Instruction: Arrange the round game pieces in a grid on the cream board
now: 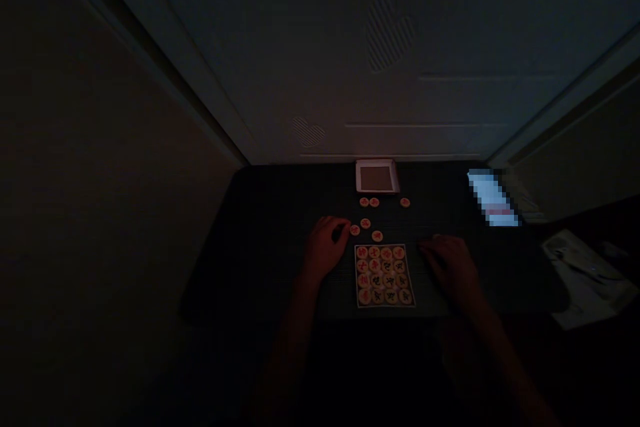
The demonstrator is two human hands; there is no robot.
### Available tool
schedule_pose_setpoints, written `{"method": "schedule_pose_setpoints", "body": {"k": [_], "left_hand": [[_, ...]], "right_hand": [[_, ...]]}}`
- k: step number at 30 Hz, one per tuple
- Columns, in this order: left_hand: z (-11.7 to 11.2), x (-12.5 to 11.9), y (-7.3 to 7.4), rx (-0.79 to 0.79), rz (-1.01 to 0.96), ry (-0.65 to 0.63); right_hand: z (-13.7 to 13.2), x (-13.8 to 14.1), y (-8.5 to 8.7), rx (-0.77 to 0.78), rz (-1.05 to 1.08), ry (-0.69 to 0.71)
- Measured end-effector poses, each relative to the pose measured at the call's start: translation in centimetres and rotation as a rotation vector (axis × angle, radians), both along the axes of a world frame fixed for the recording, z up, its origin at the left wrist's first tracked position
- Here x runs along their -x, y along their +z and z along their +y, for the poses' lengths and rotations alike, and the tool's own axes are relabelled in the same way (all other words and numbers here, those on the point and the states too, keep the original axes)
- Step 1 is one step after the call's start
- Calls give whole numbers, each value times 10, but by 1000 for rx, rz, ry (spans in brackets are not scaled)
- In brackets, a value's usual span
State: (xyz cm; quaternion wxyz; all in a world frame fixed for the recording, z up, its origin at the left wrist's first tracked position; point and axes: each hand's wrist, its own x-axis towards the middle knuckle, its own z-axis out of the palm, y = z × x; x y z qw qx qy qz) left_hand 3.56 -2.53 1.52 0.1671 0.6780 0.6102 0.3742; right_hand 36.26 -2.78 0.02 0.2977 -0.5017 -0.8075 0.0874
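Note:
My left hand (326, 248) is curled in a pinch, its fingertips at the left edge of a round xiangqi piece (355, 230) with a red character. Two more loose pieces, one (365, 223) just above and another (377, 236) to the right, lie close by. Below them a shallow square box (357, 280) holds rows of pieces, some marked red and some black. Over to the right of the box, my right hand (453, 263) rests low with its fingers bent together. Whether anything is in them is too dark to see.
Further back lie a pair of pieces (369, 202) and a single one (405, 203). Behind them a pale square lid or tray (358, 180) stands near the wall. A lit, blurred-out phone-like object (493, 199) is at the right edge of the dark table (265, 233). Papers (580, 287) lie beyond it.

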Motion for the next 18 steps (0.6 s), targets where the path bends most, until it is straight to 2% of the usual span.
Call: {"method": "schedule_pose_setpoints", "body": {"k": [8, 10, 14, 18], "left_hand": [[1, 1, -3, -23, -4, 7], [1, 1, -3, -26, -8, 1], [1, 1, -4, -11, -1, 7], [1, 1, -5, -18, 1, 12]], "right_hand": [[2, -1, 8, 20, 73, 8], [0, -7, 11, -9, 89, -53], [-3, -34, 9, -22, 11, -262], [-1, -58, 1, 53, -44, -301]]}}
